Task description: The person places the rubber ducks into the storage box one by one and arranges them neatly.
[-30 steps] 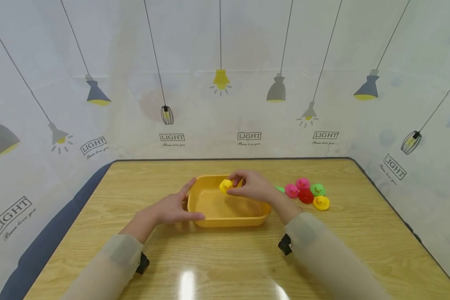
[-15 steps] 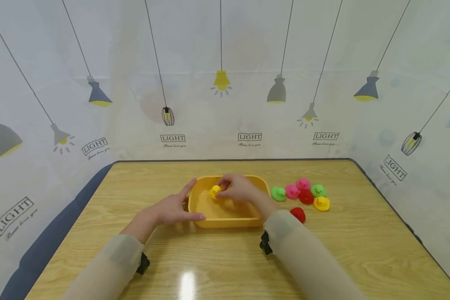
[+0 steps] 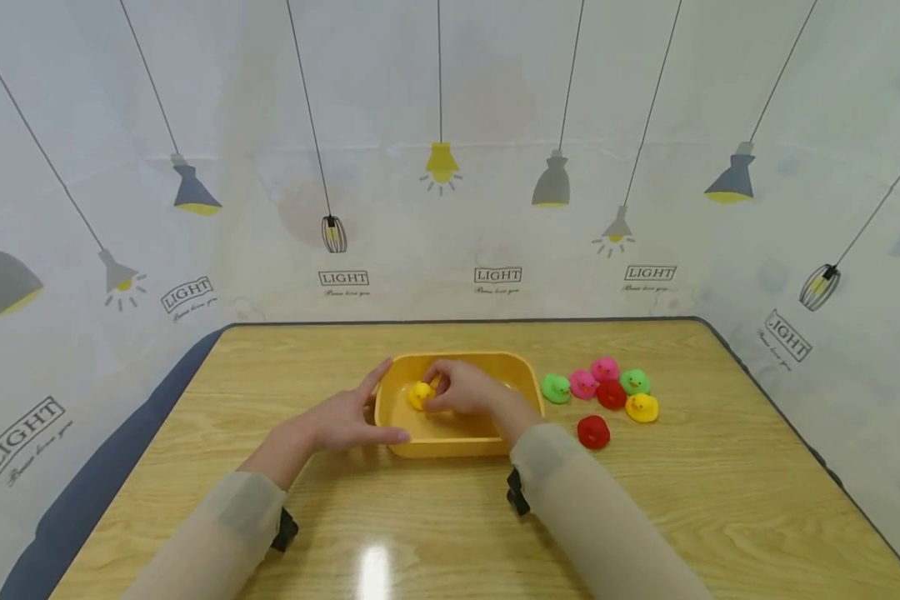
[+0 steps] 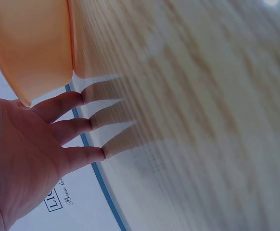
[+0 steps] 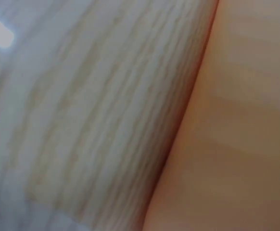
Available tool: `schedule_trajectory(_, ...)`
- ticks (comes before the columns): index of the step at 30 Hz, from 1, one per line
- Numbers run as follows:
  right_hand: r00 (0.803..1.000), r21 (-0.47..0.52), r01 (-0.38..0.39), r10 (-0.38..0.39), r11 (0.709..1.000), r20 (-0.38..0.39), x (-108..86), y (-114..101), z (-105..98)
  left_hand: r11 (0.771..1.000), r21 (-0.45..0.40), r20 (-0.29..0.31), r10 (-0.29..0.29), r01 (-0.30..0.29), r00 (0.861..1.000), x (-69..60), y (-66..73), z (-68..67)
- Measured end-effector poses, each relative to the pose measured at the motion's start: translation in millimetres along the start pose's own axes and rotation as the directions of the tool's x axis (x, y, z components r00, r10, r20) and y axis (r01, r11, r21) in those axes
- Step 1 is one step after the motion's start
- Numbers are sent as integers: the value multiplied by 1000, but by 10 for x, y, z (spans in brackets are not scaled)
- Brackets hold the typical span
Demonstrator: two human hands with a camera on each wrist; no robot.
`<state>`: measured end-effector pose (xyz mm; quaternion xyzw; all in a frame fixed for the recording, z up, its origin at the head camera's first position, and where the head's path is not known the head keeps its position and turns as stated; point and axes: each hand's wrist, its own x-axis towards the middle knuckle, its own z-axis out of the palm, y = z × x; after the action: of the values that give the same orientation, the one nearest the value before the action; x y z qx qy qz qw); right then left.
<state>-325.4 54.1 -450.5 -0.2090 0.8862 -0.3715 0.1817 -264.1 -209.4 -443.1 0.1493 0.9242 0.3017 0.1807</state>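
A yellow rubber duck point(image 3: 421, 396) is inside the orange-yellow plastic tub point(image 3: 450, 447), low near its left end. My right hand point(image 3: 465, 390) reaches over the tub and pinches the duck between thumb and fingers. At the tub's left end rests my left hand point(image 3: 345, 419), its thumb along the near rim and its index finger at the far left corner. The left wrist view shows that hand's other fingers point(image 4: 68, 130) straight and spread, tips on the table beside the tub wall point(image 4: 34, 43). In the right wrist view only the tub's side point(image 5: 236, 125) and tabletop appear.
Right of the tub lie more rubber ducks: a green one point(image 3: 557, 388), pink ones point(image 3: 583, 384), another green point(image 3: 635, 382), a yellow one point(image 3: 642, 407) and red ones point(image 3: 593, 432). The wooden table point(image 3: 435, 517) meets a lamp-printed curtain point(image 3: 390, 108) behind and at the sides.
My right hand has moved left and down into the tub with the yellow duck. The green and red ducks behind that arm have come into view. My left hand stays put.
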Motion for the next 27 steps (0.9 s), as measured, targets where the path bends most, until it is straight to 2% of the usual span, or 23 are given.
schedule_trajectory(8, 1000, 0, -9, 9, 1000, -7, -9, 39, 69, 1000, 14, -2, 0, 0, 1000, -7, -4, 17)
schedule_trajectory(18, 997, -58, 70, -71, 996, -22, 40, 11, 104, 999, 26, -14, 24, -24, 1000, -47, 8, -10)
schedule_trajectory(27, 998, -75, 44, -47, 996, -36, 61, 44, 138, 999, 37, -1, 29, -29, 1000, -27, 7, 12)
